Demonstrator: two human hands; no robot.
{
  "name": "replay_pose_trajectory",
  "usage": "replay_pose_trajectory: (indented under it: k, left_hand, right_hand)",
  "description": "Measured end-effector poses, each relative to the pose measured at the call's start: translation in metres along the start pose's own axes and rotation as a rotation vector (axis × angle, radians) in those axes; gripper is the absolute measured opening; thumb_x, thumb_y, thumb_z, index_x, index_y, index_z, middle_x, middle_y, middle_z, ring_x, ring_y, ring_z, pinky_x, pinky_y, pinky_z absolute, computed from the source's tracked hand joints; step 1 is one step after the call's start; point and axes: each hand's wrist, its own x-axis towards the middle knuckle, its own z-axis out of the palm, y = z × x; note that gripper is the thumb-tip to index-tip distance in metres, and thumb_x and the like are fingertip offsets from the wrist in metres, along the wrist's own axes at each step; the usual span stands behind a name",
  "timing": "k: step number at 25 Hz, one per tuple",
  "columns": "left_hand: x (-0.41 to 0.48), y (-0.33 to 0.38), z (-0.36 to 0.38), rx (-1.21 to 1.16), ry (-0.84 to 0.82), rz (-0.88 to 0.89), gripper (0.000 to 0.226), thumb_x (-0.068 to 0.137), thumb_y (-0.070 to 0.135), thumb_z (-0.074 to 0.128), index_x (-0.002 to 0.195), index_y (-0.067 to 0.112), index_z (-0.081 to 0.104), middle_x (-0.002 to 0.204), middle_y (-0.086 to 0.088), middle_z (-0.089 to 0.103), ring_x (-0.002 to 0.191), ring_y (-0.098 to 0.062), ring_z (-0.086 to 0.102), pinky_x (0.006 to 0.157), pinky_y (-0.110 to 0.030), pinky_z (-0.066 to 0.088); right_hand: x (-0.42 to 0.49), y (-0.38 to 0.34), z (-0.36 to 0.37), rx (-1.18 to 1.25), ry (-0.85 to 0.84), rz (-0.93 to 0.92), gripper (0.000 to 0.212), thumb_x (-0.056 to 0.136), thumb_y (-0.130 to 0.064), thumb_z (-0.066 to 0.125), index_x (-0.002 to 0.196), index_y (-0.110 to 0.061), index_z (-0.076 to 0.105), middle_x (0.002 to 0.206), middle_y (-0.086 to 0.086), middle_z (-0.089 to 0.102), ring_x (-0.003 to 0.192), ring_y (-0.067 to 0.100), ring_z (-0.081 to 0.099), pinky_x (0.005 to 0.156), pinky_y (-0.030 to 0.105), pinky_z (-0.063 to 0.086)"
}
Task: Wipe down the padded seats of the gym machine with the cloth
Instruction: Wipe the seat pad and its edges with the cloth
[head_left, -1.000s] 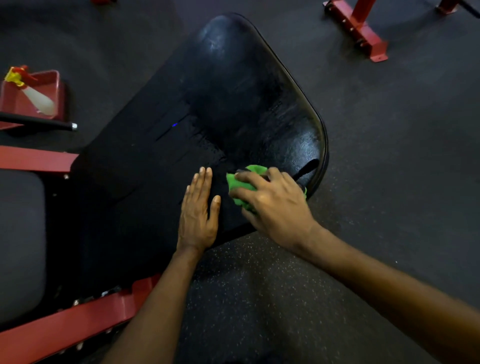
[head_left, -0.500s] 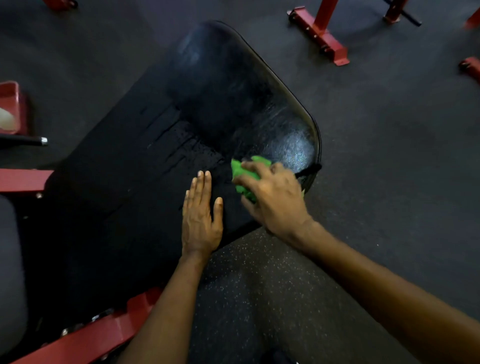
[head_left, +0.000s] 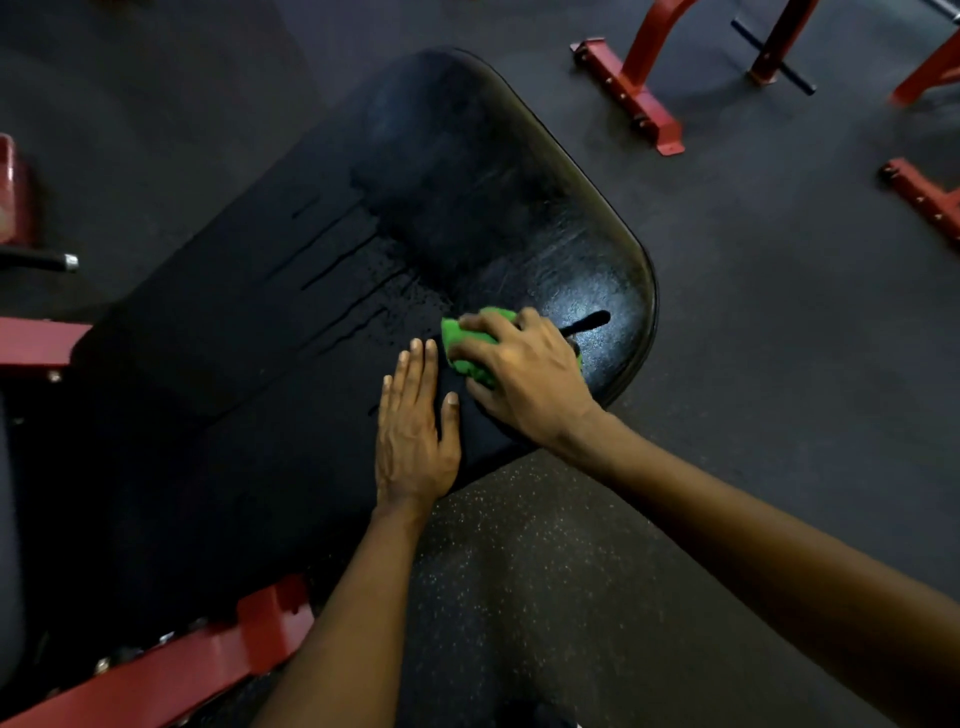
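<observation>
From my end I see the right hand (head_left: 524, 379) curled over a bunched green cloth (head_left: 467, 358), fingers and thumb clamped round it, pressing it onto the black padded seat (head_left: 311, 312) near the pad's right-hand corner. The left hand (head_left: 415, 436) lies flat on the pad just beside the cloth, fingers straight and together, holding nothing. Wet streaks (head_left: 343, 260) run across the middle of the pad, and the part by the cloth shines. A red frame bar (head_left: 171, 670) sits below the seat's near edge. At the far left a red tray (head_left: 13, 192) is cut off by the view's edge — I cannot tell what it holds. Red machine feet (head_left: 628, 93) stand on the dark floor (head_left: 779, 364) beyond.
</observation>
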Motion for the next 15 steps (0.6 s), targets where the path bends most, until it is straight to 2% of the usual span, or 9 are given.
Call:
replay_pose_trajectory:
  k: [2, 4, 10, 15]
  left_hand:
    - [0.0, 0.0, 0.0, 0.002, -0.001, 0.006, 0.062, 0.107, 0.042, 0.024, 0.163, 0.017, 0.015, 0.17, 0.001, 0.01, 0.157, -0.009, 0.003, 0.127, -0.032, 0.002]
    - [0.0, 0.0, 0.0, 0.008, -0.002, 0.008, 0.062, 0.107, 0.041, 0.024, 0.163, 0.017, 0.016, 0.17, 0.0, 0.01, 0.157, -0.01, 0.004, 0.127, -0.033, 0.002]
    - [-0.001, 0.0, 0.002, -0.01, 0.015, -0.009, 0.061, 0.107, 0.043, 0.025, 0.161, 0.014, 0.018, 0.169, 0.002, 0.012, 0.156, -0.009, 0.006, 0.127, -0.031, 0.003]
    - [0.0, 0.001, 0.0, 0.006, 0.013, -0.003, 0.061, 0.107, 0.041, 0.025, 0.163, 0.018, 0.017, 0.17, 0.001, 0.012, 0.156, -0.009, 0.005, 0.127, -0.033, 0.003]
  right_hand:
    - [-0.03, 0.001, -0.007, 0.043, -0.038, -0.05, 0.03, 0.09, -0.037, 0.065, 0.119, -0.031, 0.068, 0.137, -0.005, 0.058, 0.105, 0.028, 0.054, 0.082, 0.04, 0.048]
    - [-0.038, 0.002, -0.008, 0.046, -0.018, -0.044, 0.029, 0.089, -0.037, 0.065, 0.117, -0.032, 0.069, 0.136, -0.006, 0.059, 0.1, 0.026, 0.053, 0.079, 0.038, 0.046]
    - [0.018, -0.01, 0.007, 0.018, 0.001, 0.06, 0.026, 0.083, -0.036, 0.07, 0.107, -0.027, 0.072, 0.122, -0.003, 0.065, 0.094, 0.03, 0.056, 0.075, 0.043, 0.05]
    - [-0.038, -0.002, -0.005, 0.059, 0.003, -0.009, 0.033, 0.087, -0.037, 0.069, 0.119, -0.032, 0.069, 0.136, -0.006, 0.059, 0.104, 0.026, 0.052, 0.082, 0.037, 0.046]
